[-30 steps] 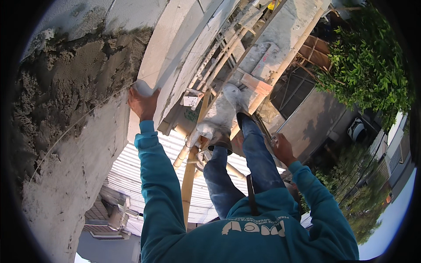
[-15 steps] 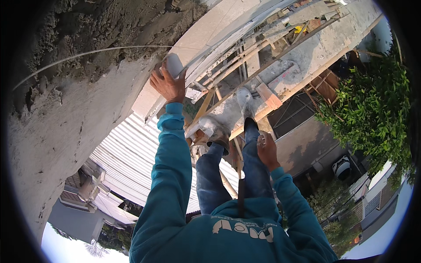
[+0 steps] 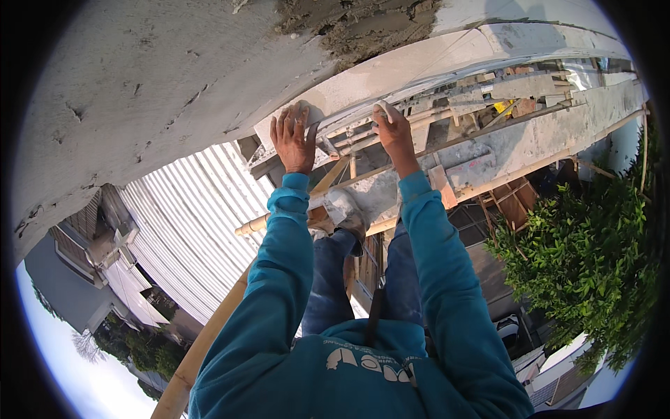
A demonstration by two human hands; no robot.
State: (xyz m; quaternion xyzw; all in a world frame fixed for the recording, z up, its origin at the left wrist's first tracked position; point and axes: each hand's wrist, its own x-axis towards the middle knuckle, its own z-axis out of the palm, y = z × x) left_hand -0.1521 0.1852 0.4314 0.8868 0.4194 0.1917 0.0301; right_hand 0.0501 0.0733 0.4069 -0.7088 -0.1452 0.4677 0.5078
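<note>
My left hand rests with fingers spread on the pale ledge of the wall, its thumb out to the right. My right hand is raised beside it at the ledge, fingers closed round a small pale piece that I cannot make out. Above, the grey wall carries a patch of rough, dark mortar. A thin line runs along the ledge. My boot, coated in pale grey, stands on the scaffold plank.
The scaffold plank runs to the upper right beside bamboo poles, boards and a yellow object. Down to the left lie a corrugated roof and houses. A bamboo pole slants up from lower left. A leafy tree stands right.
My right hand has risen from beside my leg to the ledge, holding the pale piece. My left hand remains at the ledge. The view has turned, showing more bare wall and less dark mortar.
</note>
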